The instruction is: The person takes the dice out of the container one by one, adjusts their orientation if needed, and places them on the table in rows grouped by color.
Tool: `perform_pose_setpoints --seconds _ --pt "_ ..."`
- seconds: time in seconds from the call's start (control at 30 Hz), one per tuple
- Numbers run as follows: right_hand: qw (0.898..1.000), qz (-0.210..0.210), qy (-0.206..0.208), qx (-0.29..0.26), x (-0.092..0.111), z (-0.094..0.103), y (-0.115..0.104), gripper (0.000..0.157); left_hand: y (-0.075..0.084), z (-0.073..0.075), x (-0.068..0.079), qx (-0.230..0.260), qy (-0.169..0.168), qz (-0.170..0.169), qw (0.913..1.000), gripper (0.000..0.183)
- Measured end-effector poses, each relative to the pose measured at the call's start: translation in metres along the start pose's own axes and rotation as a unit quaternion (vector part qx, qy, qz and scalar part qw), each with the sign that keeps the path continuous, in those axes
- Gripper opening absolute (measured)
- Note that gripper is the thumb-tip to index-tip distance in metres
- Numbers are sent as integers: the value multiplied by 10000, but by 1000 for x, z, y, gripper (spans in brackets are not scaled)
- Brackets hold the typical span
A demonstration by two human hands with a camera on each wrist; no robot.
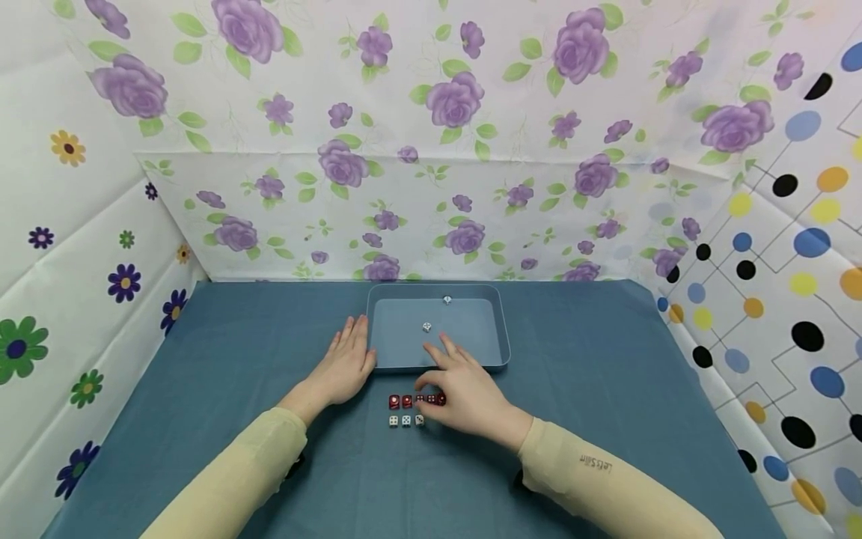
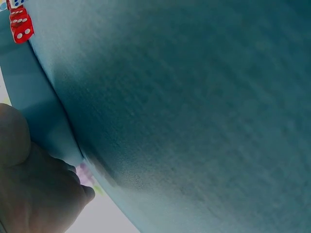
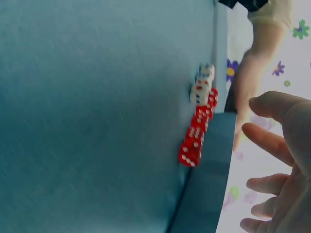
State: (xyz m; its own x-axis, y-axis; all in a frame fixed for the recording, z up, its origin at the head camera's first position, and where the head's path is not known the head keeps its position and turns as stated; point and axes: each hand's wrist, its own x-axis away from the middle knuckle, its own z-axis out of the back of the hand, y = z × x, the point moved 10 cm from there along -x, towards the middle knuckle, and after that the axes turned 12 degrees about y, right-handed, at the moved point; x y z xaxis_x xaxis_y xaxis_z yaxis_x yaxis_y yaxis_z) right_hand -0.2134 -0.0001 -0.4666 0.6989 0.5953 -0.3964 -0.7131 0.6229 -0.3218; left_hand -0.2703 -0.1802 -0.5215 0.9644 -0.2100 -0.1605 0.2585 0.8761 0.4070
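My left hand [image 1: 342,367] lies with straight fingers along the left side of a shallow blue-grey tray [image 1: 397,348], seemingly touching its rim. Two white dice, one nearer the middle [image 1: 427,327] and one by the far wall [image 1: 447,299], sit in the tray. In front of it is a row of several red dice [image 1: 407,401], with three white dice [image 1: 406,421] lined up on the near side. Over the right end of the red row hovers my right hand [image 1: 468,393], partly covering it. In the right wrist view, its thumb and forefinger [image 3: 269,141] are apart with nothing between them.
A blue-grey cloth [image 1: 269,337] covers the table. Behind it hangs a purple-flowered sheet [image 1: 465,236]. Patterned sheets with daisies [image 1: 124,283] on the left and coloured dots [image 1: 808,337] on the right close in the sides.
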Motion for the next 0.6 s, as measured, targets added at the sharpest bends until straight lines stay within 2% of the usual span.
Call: perform_pose_setpoints --seconds 0.17,0.37,0.6 --pt "9995 -278 45 -165 -11 7 13 21 1 1 0 -12 3 -9 10000 69" --pt "9988 -464 96 -122 -24 13 31 18 2 1 0 12 -9 -6 10000 70" --pt "9967 -811 63 33 -44 11 65 24 0 -2 -1 103 21 -24 9999 70"
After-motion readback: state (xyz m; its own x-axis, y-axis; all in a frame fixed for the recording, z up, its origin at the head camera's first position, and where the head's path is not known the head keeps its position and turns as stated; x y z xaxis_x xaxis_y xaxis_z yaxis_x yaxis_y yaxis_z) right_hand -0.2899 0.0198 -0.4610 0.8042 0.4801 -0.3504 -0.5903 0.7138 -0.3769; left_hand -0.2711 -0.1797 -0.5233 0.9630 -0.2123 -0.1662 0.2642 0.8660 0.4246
